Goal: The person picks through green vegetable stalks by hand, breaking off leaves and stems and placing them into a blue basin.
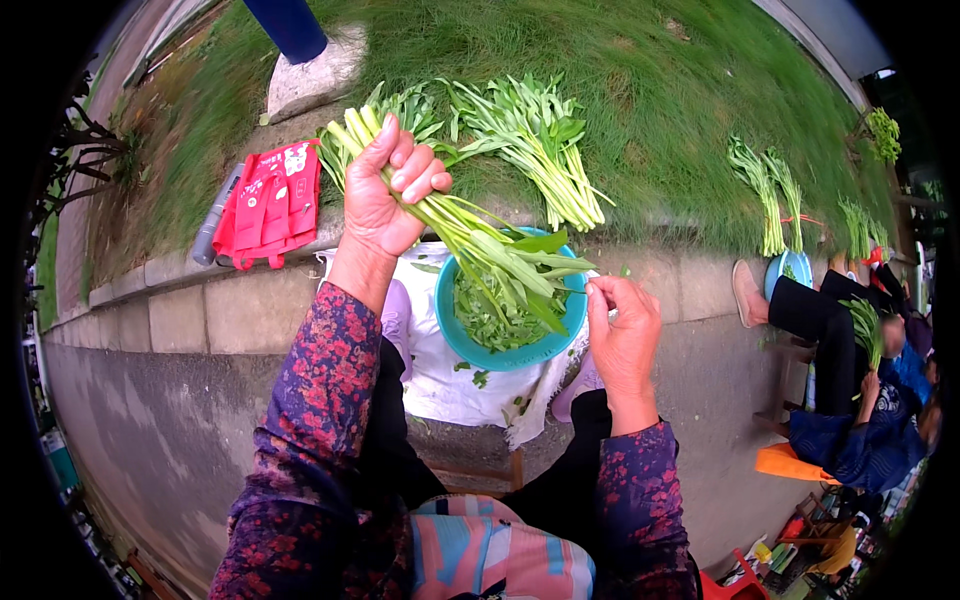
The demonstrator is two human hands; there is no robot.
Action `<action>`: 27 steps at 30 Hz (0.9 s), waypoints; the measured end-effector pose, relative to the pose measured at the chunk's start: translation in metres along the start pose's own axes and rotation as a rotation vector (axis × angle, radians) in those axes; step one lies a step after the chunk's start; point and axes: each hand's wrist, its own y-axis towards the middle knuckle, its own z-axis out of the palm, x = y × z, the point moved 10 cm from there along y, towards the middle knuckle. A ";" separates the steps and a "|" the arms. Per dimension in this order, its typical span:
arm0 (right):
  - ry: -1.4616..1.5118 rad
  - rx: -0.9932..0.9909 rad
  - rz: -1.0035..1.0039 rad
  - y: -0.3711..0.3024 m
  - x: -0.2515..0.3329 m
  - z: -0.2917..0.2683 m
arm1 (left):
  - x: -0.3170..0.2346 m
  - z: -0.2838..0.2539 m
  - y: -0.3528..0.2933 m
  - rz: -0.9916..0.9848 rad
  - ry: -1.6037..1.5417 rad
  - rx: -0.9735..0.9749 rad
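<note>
My left hand (pixel 388 190) is closed around a bunch of water spinach (pixel 465 228), its thick pale stem ends poking out above the fist. The leafy ends slant down to the right, over a turquoise basin (pixel 447 335). Loose green leaves (pixel 485 320) lie inside the basin. At its right side, my right hand (pixel 625 335) pinches the tip of a leaf from the bunch between thumb and fingertips. The basin stands on a white cloth (pixel 450 392) between my feet, with a few leaf scraps scattered on it.
More water spinach (pixel 535 140) lies on the grass beyond the stone kerb (pixel 250 310). A red bag (pixel 272 210) and a grey cylinder (pixel 212 230) rest to the left. At right, a seated person (pixel 850 410) holds greens near another blue basin (pixel 790 266).
</note>
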 end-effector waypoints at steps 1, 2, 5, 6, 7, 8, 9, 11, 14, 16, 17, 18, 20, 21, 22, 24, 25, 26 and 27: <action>-0.014 -0.027 -0.029 0.005 0.008 0.002 | 0.002 -0.008 0.000 0.009 0.030 -0.086; 0.003 -0.040 -0.054 0.007 0.016 0.003 | 0.010 -0.015 0.002 -0.007 0.037 -0.128; 0.047 -0.085 -0.106 0.012 0.028 0.005 | 0.039 -0.040 0.002 -0.057 0.112 -0.361; 0.070 -0.100 -0.115 0.014 0.030 0.007 | 0.047 -0.045 0.001 -0.064 0.164 -0.402; 0.092 -0.118 -0.123 0.016 0.032 0.007 | 0.054 -0.050 0.001 -0.066 0.170 -0.445; 0.101 -0.100 -0.134 0.016 0.034 0.011 | 0.060 -0.055 0.001 -0.067 0.176 -0.488; 0.110 -0.084 -0.144 0.016 0.036 0.015 | 0.065 -0.059 0.000 -0.052 0.170 -0.526; 0.094 -0.054 -0.182 0.015 0.039 0.024 | 0.073 -0.067 -0.003 -0.021 0.163 -0.598; 0.140 0.016 -0.136 0.014 0.039 0.038 | 0.076 -0.076 -0.010 0.064 0.170 -0.724; 0.192 0.034 -0.120 0.013 0.038 0.043 | 0.087 -0.072 -0.012 0.046 0.178 -0.718; 0.200 0.041 -0.116 0.012 0.039 0.044 | 0.094 -0.068 -0.012 0.029 0.187 -0.702; 0.209 0.047 -0.112 0.011 0.038 0.045 | 0.100 -0.064 -0.013 0.012 0.197 -0.687; 0.237 0.015 -0.079 0.012 0.031 0.043 | 0.107 -0.053 -0.013 -0.031 0.323 -0.605; 0.251 -0.002 -0.063 0.013 0.027 0.041 | 0.113 -0.048 -0.014 -0.067 0.380 -0.555; 0.256 -0.026 -0.038 0.016 0.023 0.037 | 0.117 -0.042 -0.015 -0.103 0.437 -0.503; 0.267 -0.075 0.012 0.023 0.012 0.027 | 0.120 -0.025 -0.013 -0.114 0.582 -0.365; 0.290 -0.105 0.027 0.026 0.008 0.021 | 0.122 -0.018 -0.013 -0.122 0.654 -0.296; 0.326 -0.127 0.049 0.031 0.002 0.017 | 0.125 -0.011 -0.012 -0.130 0.725 -0.227; 0.361 -0.149 0.071 0.036 -0.003 0.013 | 0.129 -0.011 -0.013 -0.165 0.744 -0.196</action>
